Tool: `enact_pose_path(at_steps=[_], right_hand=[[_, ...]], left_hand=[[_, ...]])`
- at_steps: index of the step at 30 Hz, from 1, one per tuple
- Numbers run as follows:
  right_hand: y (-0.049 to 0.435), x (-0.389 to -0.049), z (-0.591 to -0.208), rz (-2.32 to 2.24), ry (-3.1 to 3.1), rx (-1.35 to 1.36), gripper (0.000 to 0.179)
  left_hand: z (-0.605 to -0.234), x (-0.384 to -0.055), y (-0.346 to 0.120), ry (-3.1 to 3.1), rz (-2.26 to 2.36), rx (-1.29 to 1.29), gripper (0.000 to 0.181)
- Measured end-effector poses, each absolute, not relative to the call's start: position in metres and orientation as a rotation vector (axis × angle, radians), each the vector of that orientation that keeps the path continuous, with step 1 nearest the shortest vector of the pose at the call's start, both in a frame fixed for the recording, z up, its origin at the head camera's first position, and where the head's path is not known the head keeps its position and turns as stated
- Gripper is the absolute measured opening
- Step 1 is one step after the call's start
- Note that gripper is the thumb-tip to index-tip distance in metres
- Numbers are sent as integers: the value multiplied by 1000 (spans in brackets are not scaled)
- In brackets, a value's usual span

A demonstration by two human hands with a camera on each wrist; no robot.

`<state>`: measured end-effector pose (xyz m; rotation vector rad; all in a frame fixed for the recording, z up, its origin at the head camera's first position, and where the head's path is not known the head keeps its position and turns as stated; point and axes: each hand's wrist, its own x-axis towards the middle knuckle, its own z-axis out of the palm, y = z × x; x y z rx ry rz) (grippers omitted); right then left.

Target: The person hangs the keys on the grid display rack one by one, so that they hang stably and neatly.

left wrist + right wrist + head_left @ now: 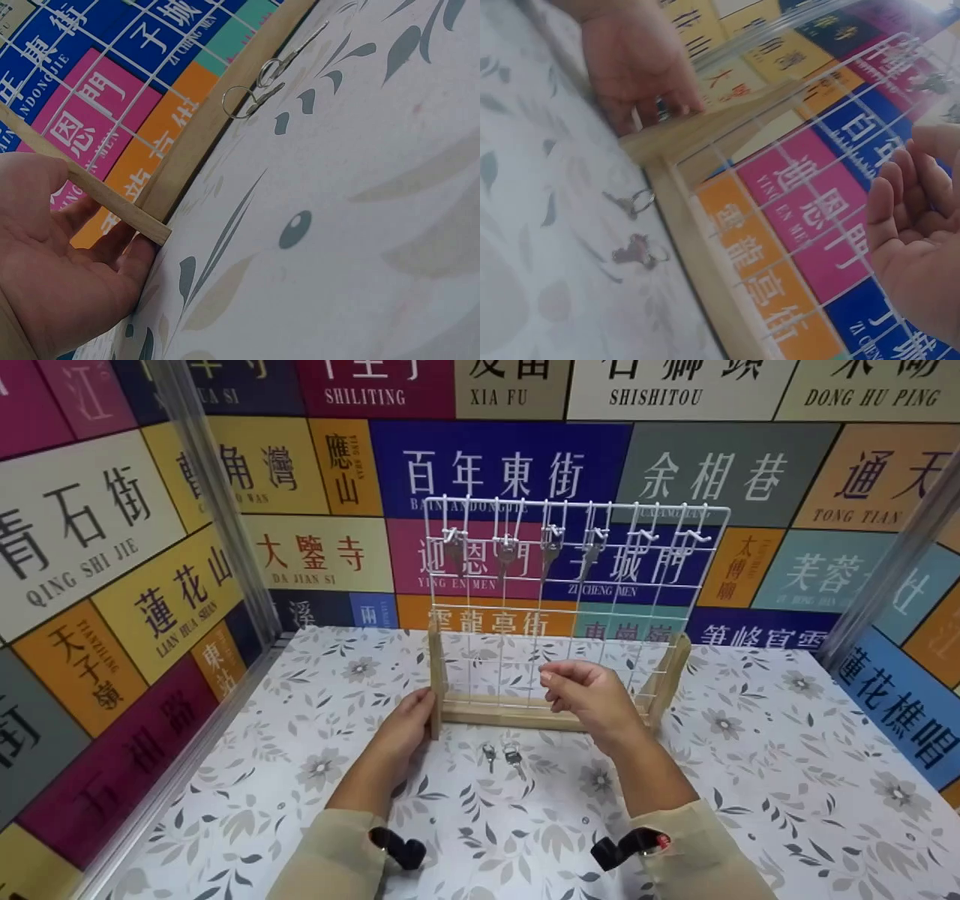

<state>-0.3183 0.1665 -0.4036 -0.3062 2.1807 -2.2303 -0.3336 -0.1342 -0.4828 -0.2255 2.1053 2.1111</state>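
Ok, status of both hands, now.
Left hand: closed, holding the slim, pale wooden rack post.
Right hand: closed, fingers curled, nothing visible in it.

The person wore pale beige long sleeves, the left sleeve point(330, 847) entering at the bottom left of centre in the head view, the right sleeve point(701, 851) at the bottom right. At the left cuff sat a curved black fitting point(403, 851); its counterpart, another black fitting point(619, 849), bore a small red mark point(664, 841). The left grip point(405, 724) and right grip point(589, 697) were bare, five-fingered hands.
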Motion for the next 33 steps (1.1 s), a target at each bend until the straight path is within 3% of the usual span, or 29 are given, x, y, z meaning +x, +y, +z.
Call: enact_pose_path(at_steps=[12, 22, 33], right_hand=[[157, -329, -442, -2095, 2170, -198, 21], [155, -332, -466, -1909, 2184, -153, 39], [149, -335, -482, -1539, 2309, -207, 36]], left_hand=[[-484, -332, -136, 2114, 2100, -248, 53], [-483, -333, -132, 2110, 2118, -234, 54], [-483, -332, -132, 2097, 2138, -192, 53]])
